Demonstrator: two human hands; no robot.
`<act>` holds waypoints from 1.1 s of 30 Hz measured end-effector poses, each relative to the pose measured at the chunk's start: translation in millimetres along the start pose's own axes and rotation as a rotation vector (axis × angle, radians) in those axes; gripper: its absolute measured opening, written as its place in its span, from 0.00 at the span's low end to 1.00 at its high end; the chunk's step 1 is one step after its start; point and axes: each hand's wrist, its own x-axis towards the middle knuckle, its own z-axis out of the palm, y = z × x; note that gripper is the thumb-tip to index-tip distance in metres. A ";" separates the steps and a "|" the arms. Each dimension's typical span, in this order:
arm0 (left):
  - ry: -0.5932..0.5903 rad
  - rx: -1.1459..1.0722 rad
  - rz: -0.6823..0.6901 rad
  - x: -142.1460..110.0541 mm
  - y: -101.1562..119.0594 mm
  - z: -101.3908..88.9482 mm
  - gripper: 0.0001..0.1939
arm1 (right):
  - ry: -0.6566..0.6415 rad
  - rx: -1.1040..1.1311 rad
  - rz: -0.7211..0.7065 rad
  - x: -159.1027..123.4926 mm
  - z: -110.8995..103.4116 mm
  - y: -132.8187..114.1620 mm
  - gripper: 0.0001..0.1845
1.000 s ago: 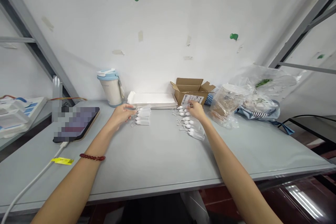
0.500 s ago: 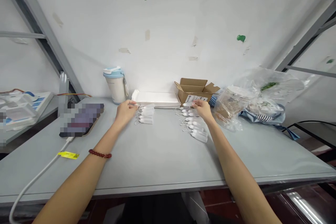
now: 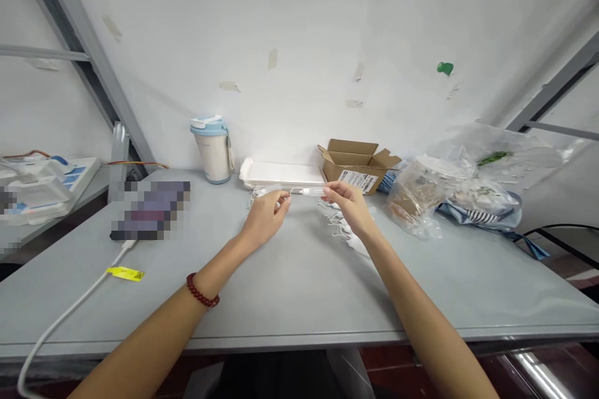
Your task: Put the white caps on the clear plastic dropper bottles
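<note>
Both my hands are raised just above the grey table (image 3: 299, 287) and meet near its middle. My right hand (image 3: 349, 207) pinches a small clear tube with a white cap (image 3: 312, 191). My left hand (image 3: 265, 217) has its fingertips pinched at the thin white loop on the tube's left end. A row of like tubes (image 3: 344, 232) lies on the table under my right wrist. Another group sits behind my left hand, mostly hidden.
A white tray (image 3: 281, 173) and an open cardboard box (image 3: 356, 165) stand at the back by the wall. A blue-lidded cup (image 3: 213, 149) is at the back left. A blurred phone (image 3: 150, 211) with a white cable lies left. Plastic bags (image 3: 449, 184) fill the right.
My left hand left the left group of tubes and came right to meet my right hand. My right hand lifted one tube from its row. The camera shifted slightly.
</note>
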 end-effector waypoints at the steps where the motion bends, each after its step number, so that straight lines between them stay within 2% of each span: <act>1: -0.006 -0.012 0.001 -0.1 -0.2 -0.4 0.14 | 0.001 -0.001 0.002 -0.2 0.3 0.2 0.14; 8: -0.037 -0.158 -0.047 0.2 4.0 -4.5 0.14 | 0.013 -0.007 0.016 -1.0 1.0 1.8 0.12; 17: -0.069 -0.266 -0.095 3.4 -6.3 -2.8 0.14 | 0.004 0.017 0.017 -0.7 2.9 4.5 0.12; 33: -0.044 -0.203 -0.041 2.0 -6.7 -1.5 0.13 | -0.033 -0.020 -0.018 -0.2 5.5 15.0 0.12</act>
